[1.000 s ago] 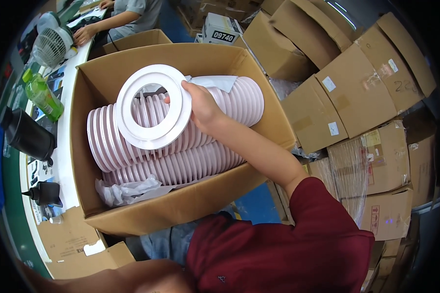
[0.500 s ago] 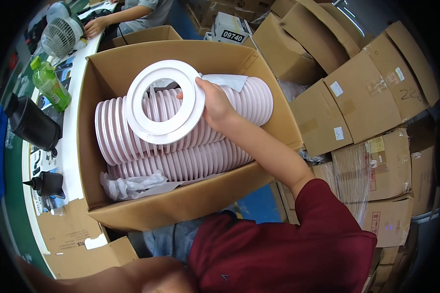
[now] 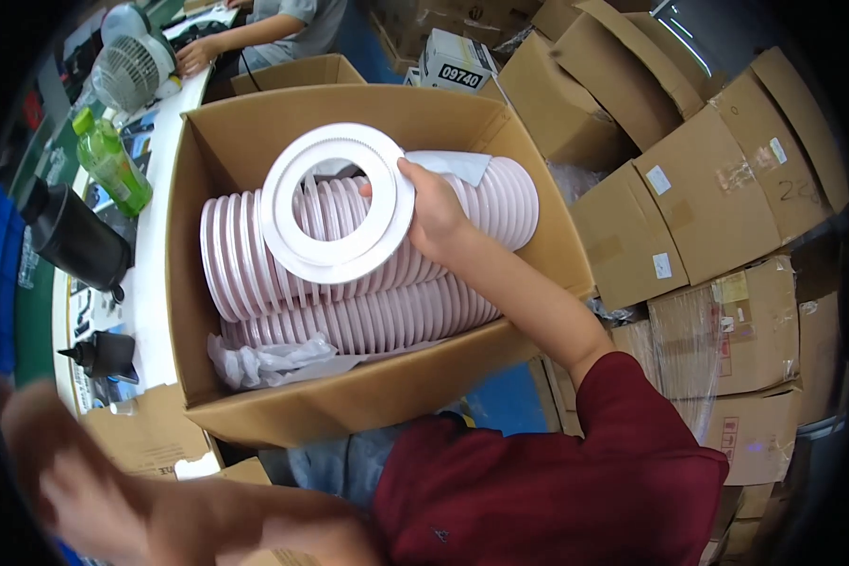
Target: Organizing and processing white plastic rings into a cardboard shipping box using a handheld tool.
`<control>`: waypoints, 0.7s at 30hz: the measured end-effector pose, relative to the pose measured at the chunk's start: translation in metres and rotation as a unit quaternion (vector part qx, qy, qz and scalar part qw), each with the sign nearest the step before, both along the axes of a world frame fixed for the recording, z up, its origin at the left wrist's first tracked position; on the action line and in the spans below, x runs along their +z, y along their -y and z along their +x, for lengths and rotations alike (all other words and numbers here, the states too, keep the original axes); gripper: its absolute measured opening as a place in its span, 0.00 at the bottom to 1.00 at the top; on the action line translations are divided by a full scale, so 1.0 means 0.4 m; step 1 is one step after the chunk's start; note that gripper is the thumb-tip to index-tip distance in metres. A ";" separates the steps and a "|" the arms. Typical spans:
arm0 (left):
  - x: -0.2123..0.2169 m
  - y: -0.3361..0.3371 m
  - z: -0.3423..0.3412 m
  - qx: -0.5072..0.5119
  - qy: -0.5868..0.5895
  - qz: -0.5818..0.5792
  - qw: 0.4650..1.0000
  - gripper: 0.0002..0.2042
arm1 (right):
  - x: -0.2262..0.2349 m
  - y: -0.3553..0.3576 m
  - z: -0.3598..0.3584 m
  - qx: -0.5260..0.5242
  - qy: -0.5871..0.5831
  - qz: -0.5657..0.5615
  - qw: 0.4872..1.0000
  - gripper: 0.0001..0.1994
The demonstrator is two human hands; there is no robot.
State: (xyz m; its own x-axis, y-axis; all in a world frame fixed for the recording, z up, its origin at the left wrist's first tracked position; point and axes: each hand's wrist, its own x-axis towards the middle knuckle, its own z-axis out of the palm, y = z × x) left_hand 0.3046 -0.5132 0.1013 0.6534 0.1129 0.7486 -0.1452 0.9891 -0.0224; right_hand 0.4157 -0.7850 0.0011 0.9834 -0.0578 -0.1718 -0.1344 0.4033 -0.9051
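Observation:
A flat white plastic ring [image 3: 279, 206] with a wide round hole is held up by its right edge in my right hand [image 3: 433, 209], thumb on its near face and a fingertip showing through the hole. Beneath it stands an open cardboard box [image 3: 368, 404]. Two rows of similar ring discs [image 3: 368, 318], standing on edge, lie packed inside, partly hidden by the held ring. Crumpled clear plastic [image 3: 272, 362] lies at the box's near left corner. At the lower left, my left hand [image 3: 71, 472] is smeared by motion, so its fingers cannot be made out.
Along the left, a white table bears a green bottle [image 3: 113, 162], a black canister [image 3: 74, 236], a small black nozzle bottle [image 3: 102, 356] and a fan [image 3: 130, 74]. Stacked cardboard cartons [image 3: 712, 179] stand at right. A co-worker's hand [image 3: 198, 55] rests on the table's far end.
My left hand has swung up into view at the lower left. The right hand still holds the ring; the whole scene has shifted slightly right and down.

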 end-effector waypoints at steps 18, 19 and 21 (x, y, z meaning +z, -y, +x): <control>-0.070 0.264 0.291 0.273 0.036 0.805 0.526 0.22 | 0.052 0.038 -0.007 -0.024 0.101 0.033 0.994 0.15; -0.094 0.255 0.306 0.291 0.022 0.793 0.535 0.24 | 0.056 0.048 -0.006 -0.035 0.106 0.034 0.993 0.15; -0.102 0.231 0.312 0.326 0.032 0.760 0.562 0.23 | 0.065 0.058 -0.004 -0.026 0.145 0.039 0.988 0.15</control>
State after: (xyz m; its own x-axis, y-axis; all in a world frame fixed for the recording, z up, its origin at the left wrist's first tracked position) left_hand 0.4294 -0.6055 0.0607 0.8104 -0.4884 0.3236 -0.5342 -0.3891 0.7505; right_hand 0.4143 -0.8081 0.0272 0.9880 -0.1073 0.1111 0.1490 0.4724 -0.8687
